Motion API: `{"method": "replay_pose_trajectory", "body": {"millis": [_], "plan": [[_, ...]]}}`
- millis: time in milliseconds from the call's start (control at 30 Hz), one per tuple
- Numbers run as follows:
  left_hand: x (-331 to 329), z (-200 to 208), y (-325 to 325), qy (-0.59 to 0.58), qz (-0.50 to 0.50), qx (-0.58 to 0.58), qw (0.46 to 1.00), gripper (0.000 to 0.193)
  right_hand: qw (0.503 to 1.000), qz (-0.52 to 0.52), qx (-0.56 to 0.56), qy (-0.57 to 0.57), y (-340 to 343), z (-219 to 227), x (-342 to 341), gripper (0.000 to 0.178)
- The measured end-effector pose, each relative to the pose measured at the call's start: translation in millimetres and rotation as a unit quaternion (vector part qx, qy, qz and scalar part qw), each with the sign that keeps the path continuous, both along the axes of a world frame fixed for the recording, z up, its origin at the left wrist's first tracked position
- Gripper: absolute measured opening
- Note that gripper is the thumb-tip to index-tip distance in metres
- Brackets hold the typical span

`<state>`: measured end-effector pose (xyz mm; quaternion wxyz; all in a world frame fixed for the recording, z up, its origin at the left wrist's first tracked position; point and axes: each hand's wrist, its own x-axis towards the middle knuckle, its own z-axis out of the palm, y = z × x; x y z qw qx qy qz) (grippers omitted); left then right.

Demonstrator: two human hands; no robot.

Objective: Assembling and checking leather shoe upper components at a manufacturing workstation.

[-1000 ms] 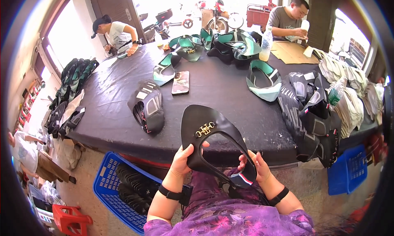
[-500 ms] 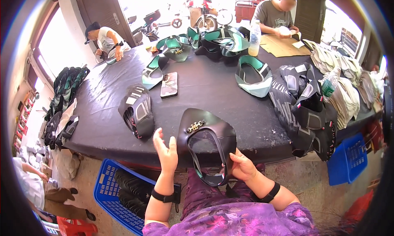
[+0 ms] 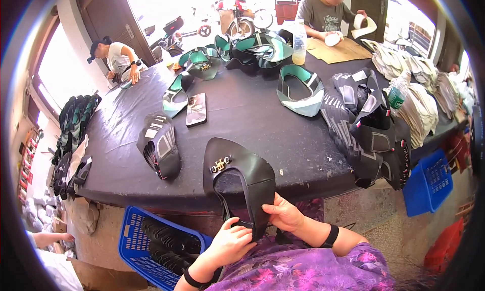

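Observation:
A black shoe upper (image 3: pixel 257 175) with a gold chain-like ornament near its pointed toe is held up over the table's front edge, its opening facing me. My right hand (image 3: pixel 285 215) pinches its right side near the heel, thumb on the outer face. At the lower left of the heel, my left hand (image 3: pixel 233 243) has its bent fingers on the edge; part of the grip is hidden behind the material. Left of this piece, a dark grey upper with pale patches (image 3: pixel 159 147) lies on the black-covered table (image 3: pixel 237 124).
A phone (image 3: pixel 196 109) and several green-and-black uppers (image 3: pixel 301 91) lie farther back. Dark uppers (image 3: pixel 371 124) are piled at right beside pale stacked pieces (image 3: pixel 419 109). Blue baskets (image 3: pixel 134 240) stand below the table's front at both sides. Two people work across the table.
My left hand has come down from its open, raised position beside the upper to the heel edge. My right hand and the upper have shifted slightly left in view.

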<state>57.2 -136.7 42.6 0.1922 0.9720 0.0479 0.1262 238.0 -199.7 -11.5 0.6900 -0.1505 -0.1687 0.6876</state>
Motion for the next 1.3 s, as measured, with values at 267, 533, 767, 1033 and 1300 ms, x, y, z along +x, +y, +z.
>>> {"method": "replay_pose_trajectory", "body": {"millis": [267,533,767,1033,1300], "plan": [[-13.9,-6.5,-9.5,-0.032,0.024,-0.006,0.999,0.017,0.999,0.049,0.010,0.008,2.2,-4.3,-4.3,0.038],[-49.1,38.8,6.0,-0.077,0.102,0.134,0.983,0.021,0.982,0.079,0.057,-0.162,18.4,29.3,3.8,0.036],[-102.7,87.5,89.3,-0.043,0.332,0.328,0.884,0.018,0.870,-0.027,0.007,-0.492,27.4,61.8,45.7,0.016],[-202.3,7.8,252.1,-0.005,0.511,0.359,0.781,0.027,0.401,-0.211,-0.025,-0.891,46.3,89.5,136.2,0.021],[-194.6,-27.7,259.7,-0.064,0.607,0.311,0.728,0.065,0.079,-0.043,-0.191,-0.977,83.7,62.4,189.6,0.031]]}}
